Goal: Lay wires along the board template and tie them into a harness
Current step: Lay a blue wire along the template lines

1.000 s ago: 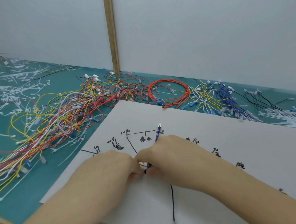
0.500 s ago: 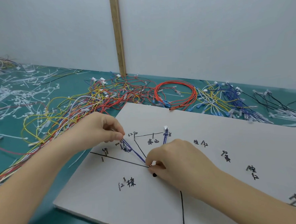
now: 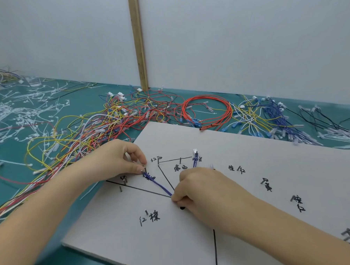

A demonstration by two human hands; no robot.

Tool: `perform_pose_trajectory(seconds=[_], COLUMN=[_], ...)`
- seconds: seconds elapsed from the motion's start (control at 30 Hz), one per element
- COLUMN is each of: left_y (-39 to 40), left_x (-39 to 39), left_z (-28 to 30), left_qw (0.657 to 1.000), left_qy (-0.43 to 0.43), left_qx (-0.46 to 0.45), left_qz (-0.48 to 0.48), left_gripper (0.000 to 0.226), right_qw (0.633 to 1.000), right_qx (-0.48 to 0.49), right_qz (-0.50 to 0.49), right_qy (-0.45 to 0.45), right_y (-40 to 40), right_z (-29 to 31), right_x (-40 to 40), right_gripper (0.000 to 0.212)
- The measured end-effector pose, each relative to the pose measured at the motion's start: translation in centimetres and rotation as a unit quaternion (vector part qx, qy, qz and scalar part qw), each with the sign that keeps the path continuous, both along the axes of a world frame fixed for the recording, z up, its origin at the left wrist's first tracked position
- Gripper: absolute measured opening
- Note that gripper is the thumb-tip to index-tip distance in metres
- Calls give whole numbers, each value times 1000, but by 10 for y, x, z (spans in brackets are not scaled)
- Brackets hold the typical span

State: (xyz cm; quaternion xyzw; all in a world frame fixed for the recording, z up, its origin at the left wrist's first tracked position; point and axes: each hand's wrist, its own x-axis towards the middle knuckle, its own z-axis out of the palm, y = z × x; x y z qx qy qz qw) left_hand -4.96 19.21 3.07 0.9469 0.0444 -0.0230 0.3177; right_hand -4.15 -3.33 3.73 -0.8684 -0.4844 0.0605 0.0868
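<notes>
We see a white template board [image 3: 253, 164] lying on a teal table [image 3: 83, 98], marked with black lines, handwritten labels and short metal pins. Our left hand [image 3: 118, 157] sits at about ten o'clock from the board's middle, its thumb and forefinger curled and pressed together in a pinch on the outer end of a blue-purple wire [image 3: 158, 184], right by a pin [image 3: 145, 170] beside one of the labels. From there the wire runs straight toward four o'clock, along a drawn branch line, to the junction where several lines meet.

Our right hand [image 3: 203, 189] rests on the board at that junction, fingers curled down, the fingertips pinching the wire against the surface. Just below them lies a small black end [image 3: 182, 208]; we cannot tell what it belongs to. A second stretch of the same blue-purple wire rises from behind the right hand toward twelve o'clock and ends in a white connector [image 3: 195, 151] at the end of a drawn line.

Off the board, at nine to eleven o'clock, a loose tangle of red, yellow and white wires [image 3: 79, 137] covers the table. At twelve o'clock lies a coil of orange wire [image 3: 207, 112], and at one to two o'clock a bunch of yellow and blue wires [image 3: 266, 117]. White cable ties [image 3: 17, 112] are scattered far out at ten o'clock. A wooden strip [image 3: 139, 41] stands upright against the pale wall.
</notes>
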Motion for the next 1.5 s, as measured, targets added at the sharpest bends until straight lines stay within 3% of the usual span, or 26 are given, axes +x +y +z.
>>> perform_pose_trajectory(seconds=[0.27, 0.43, 0.63, 0.77, 0.87, 1.0, 1.13, 1.27, 1.4, 1.5], left_y=[-1, -12, -18, -35, -59, -88, -102, -97, -94, -92], left_x=[-11, -7, -4, 3, 16, 46, 64, 66, 67, 69], left_z=[11, 8, 13, 18, 24, 27, 11, -11, -13, -13], left_qw=[998, 994, 990, 991, 990, 990, 986, 988, 987, 976], left_qy=[-50, 17, 6, -90, -132, -142, -161, -142, -155, -153], left_qx=[38, 107, 144, 92, 37, -8, 5, 48, -33, -152], left_qz=[20, -14, -4, 43, 20, -26, -40, -45, -2, 41], left_gripper=[18, 25, 20, 23, 24, 24, 24, 23, 24, 31], right_qw=[1000, 1000, 1000, 1000, 1000, 994, 975, 922, 897, 905], right_qx=[-9, -10, 11, 11, 7, 27, 102, 227, 252, 200], right_qz=[10, 7, 7, 12, 18, 37, -67, -199, -327, -373], right_qy=[14, -16, -1, -23, -17, 102, 184, 241, 159, 47], right_y=[-3, -3, -6, -3, -2, -10, -41, -76, -92, -93], right_z=[4, -1, -4, -8, -6, 17, 38, 40, 21, 2], right_x=[5, 2, 1, 0, 2, 9, 48, 100, 156, 188], right_gripper=[36, 31, 33, 30, 28, 24, 19, 23, 24, 25])
